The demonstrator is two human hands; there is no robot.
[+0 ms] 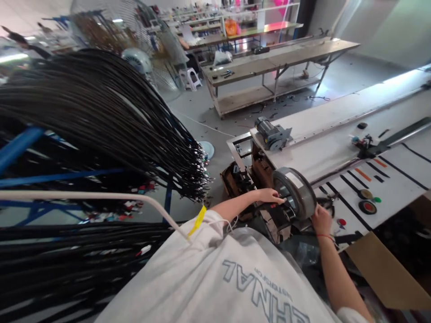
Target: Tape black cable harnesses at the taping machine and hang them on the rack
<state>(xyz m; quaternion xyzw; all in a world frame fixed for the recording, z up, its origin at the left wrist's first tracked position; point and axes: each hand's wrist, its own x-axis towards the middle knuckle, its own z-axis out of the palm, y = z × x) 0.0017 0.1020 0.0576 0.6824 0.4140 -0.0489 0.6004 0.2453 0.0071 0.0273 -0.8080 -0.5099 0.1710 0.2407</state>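
A grey reel with a white label on its rim stands upright at the near end of the long table. My right hand grips the reel's outer rim from the right side, its fingers partly hidden behind the edge. On the other side, my left hand reaches to the open face of the reel near its hub, with a finger stretched out; whether it touches the hub I cannot tell. Below the left hand sits a dark box-like machine part with a brown wrapping.
A long white table carries a motor, black strips and tape rolls. Thick bundles of black cables hang at left on a blue frame. A cardboard flap juts in at lower right. Behind stands another workbench.
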